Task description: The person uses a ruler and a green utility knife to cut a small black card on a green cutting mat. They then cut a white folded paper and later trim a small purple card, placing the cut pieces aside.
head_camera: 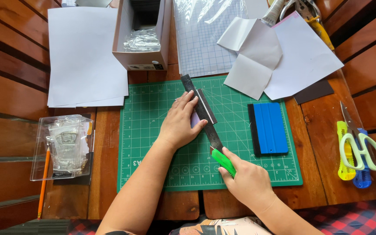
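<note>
L hand [180,123] flat, pressing ruler [202,111] on cutting mat [153,143]; R hand [249,180] fisted round green knife [223,162], blade prob. hidden.

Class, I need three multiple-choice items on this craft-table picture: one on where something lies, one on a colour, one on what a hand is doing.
1. Where is the blue squeegee?
A. on the green cutting mat
B. in the cardboard box
C. on the white paper sheets

2. What colour is the handle of the knife?
A. red
B. green
C. black

3. What is the left hand doing?
A. lifting the scissors
B. hanging free
C. pressing down on the ruler

Answers: 1 A, it lies flat on the mat's right half; 2 B, bright green shows above the right hand; 3 C, its fingers lie against the ruler.
</note>
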